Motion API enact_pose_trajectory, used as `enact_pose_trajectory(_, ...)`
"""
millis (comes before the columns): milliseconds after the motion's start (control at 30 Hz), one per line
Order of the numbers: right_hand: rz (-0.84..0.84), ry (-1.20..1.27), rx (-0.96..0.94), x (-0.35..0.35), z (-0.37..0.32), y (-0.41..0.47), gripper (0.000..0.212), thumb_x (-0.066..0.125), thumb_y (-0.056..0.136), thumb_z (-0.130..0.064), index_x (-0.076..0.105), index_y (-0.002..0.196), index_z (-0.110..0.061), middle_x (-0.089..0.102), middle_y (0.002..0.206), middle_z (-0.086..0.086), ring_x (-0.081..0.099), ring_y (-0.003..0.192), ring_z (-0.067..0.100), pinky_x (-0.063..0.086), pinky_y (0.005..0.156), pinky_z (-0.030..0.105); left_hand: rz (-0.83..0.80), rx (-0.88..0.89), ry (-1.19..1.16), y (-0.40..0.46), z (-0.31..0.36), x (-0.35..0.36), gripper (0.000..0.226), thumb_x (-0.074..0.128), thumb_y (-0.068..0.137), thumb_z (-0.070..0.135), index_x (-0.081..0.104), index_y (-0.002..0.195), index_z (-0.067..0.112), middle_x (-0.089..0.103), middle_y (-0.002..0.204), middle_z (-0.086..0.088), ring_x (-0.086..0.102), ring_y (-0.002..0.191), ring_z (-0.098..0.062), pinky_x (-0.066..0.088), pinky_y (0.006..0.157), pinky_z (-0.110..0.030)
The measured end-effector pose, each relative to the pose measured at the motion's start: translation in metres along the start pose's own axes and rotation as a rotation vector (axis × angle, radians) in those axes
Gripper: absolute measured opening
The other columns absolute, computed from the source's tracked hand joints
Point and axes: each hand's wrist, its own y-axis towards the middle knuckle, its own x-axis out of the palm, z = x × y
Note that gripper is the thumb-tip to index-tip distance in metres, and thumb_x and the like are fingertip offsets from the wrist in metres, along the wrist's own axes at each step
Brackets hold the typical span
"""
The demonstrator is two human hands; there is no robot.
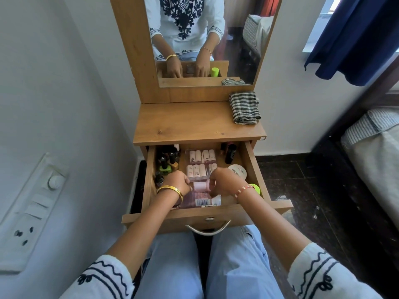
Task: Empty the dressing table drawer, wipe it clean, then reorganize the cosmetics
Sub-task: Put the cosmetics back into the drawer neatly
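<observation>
Head view of a wooden dressing table with its drawer pulled fully out toward the seated person. Inside the drawer, both hands meet over a clear case of pink-capped tubes lying at its centre. The left hand, wearing a gold bangle, has its fingers curled at the case's near left corner. The right hand, wearing a beaded bracelet, has its fingers curled at the near right corner. Whether either hand actually clamps the case or only touches it cannot be told. A flat pink packet with a barcode lies just nearer the drawer front than the case, under the wrists. Nail polish bottles stand upright along the drawer's left wall. Dark lipstick tubes stand in the drawer's far right corner. A round white-lidded jar sits against the right wall, and a lime-green cap shows just nearer the drawer front than the jar. Above the drawer, a folded striped cloth rests on the tabletop's far right corner, below the mirror.
</observation>
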Motion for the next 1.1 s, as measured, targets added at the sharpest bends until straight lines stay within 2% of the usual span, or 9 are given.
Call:
enact_pose_trajectory(67, -0.035, -0.012, -0.017, 0.005, -0.003, -0.003, 0.043, 0.073, 0.078, -0.025, 0.062, 0.115, -0.006, 0.063, 0.116, 0.011, 0.060, 0.107, 0.025, 0.049, 0.094, 0.033, -0.063, 0.006, 0.047, -0.003, -0.002, -0.005, 0.009, 0.069, 0.080, 0.017, 0.066, 0.088, 0.014, 0.064, 0.099, -0.004, 0.059, 0.096, -0.019, 0.047, 0.087, -0.030)
enact_pose_trajectory(167, -0.035, -0.010, -0.013, 0.009, -0.004, -0.003, 0.044, 0.073, 0.078, -0.023, 0.061, 0.117, -0.007, 0.063, 0.117, 0.011, 0.060, 0.107, 0.026, 0.049, 0.094, 0.032, -0.110, 0.021, 0.101, -0.006, -0.004, -0.005, 0.029, 0.072, 0.076, 0.016, 0.066, 0.104, 0.009, 0.067, 0.108, -0.005, 0.061, 0.101, -0.021, 0.050, 0.090, -0.031)
enact_pose_trajectory(433, -0.090, -0.133, 0.086, 0.010, 0.008, 0.007, 0.045, 0.068, 0.083, -0.018, 0.053, 0.124, -0.008, 0.061, 0.120, 0.011, 0.059, 0.110, 0.026, 0.047, 0.094, 0.035, -0.106, 0.102, 0.209, -0.011, 0.006, 0.006, 0.028, 0.076, 0.073, 0.018, 0.070, 0.100, 0.012, 0.068, 0.108, -0.004, 0.062, 0.099, -0.020, 0.052, 0.088, -0.031)
enact_pose_trajectory(700, -0.096, -0.167, 0.047, 0.010, 0.011, 0.007, 0.048, 0.067, 0.083, -0.027, 0.052, 0.123, -0.006, 0.062, 0.115, 0.010, 0.060, 0.105, 0.024, 0.047, 0.090, 0.031, -0.078, 0.106, 0.111, -0.010, 0.003, 0.004, 0.018, 0.066, 0.083, 0.020, 0.071, 0.097, 0.010, 0.069, 0.105, -0.005, 0.063, 0.097, -0.019, 0.049, 0.087, -0.029)
enact_pose_trajectory(900, -0.071, -0.038, 0.041, -0.006, 0.007, -0.004, 0.043, 0.065, 0.085, -0.023, 0.056, 0.124, -0.007, 0.061, 0.122, 0.011, 0.059, 0.109, 0.024, 0.048, 0.096, 0.031, -0.034, 0.141, 0.042, -0.014, 0.004, -0.003, 0.022, 0.054, 0.090, 0.022, 0.072, 0.099, 0.012, 0.070, 0.104, -0.008, 0.063, 0.094, -0.022, 0.050, 0.082, -0.031)
enact_pose_trajectory(967, -0.016, 0.030, 0.004, -0.015, 0.005, -0.012, 0.037, 0.063, 0.087, -0.022, 0.060, 0.122, -0.009, 0.059, 0.124, 0.009, 0.058, 0.109, 0.023, 0.049, 0.086, 0.022, -0.001, 0.168, -0.003, -0.018, 0.006, -0.009, 0.024, 0.053, 0.091, 0.024, 0.070, 0.102, 0.010, 0.069, 0.107, -0.009, 0.063, 0.097, -0.023, 0.049, 0.084, -0.033)
enact_pose_trajectory(1033, 0.036, 0.108, -0.063, -0.023, 0.002, -0.021, 0.031, 0.060, 0.089, -0.022, 0.062, 0.118, -0.012, 0.060, 0.122, 0.005, 0.058, 0.104, 0.019, 0.040, 0.064, 0.011, 0.022, 0.206, -0.058, -0.025, 0.007, -0.016, 0.027, 0.053, 0.092, 0.025, 0.068, 0.107, 0.008, 0.067, 0.111, -0.008, 0.061, 0.101, -0.022, 0.048, 0.085, -0.031)
enact_pose_trajectory(1067, 0.051, 0.137, -0.092, -0.025, 0.001, -0.025, 0.029, 0.060, 0.089, -0.021, 0.064, 0.117, -0.013, 0.062, 0.120, 0.003, 0.058, 0.099, 0.017, 0.036, 0.059, 0.010, 0.023, 0.226, -0.085, -0.029, 0.007, -0.020, 0.028, 0.053, 0.092, 0.025, 0.066, 0.110, 0.009, 0.066, 0.114, -0.007, 0.060, 0.103, -0.021, 0.046, 0.085, -0.029)
enact_pose_trajectory(1100, 0.057, 0.163, -0.118, -0.026, 0.000, -0.029, 0.027, 0.060, 0.089, -0.019, 0.065, 0.115, -0.013, 0.063, 0.118, 0.003, 0.058, 0.096, 0.016, 0.039, 0.061, 0.011, 0.019, 0.240, -0.113, -0.032, 0.007, -0.023, 0.029, 0.053, 0.092, 0.025, 0.065, 0.113, 0.009, 0.065, 0.116, -0.007, 0.059, 0.105, -0.019, 0.044, 0.086, -0.026)
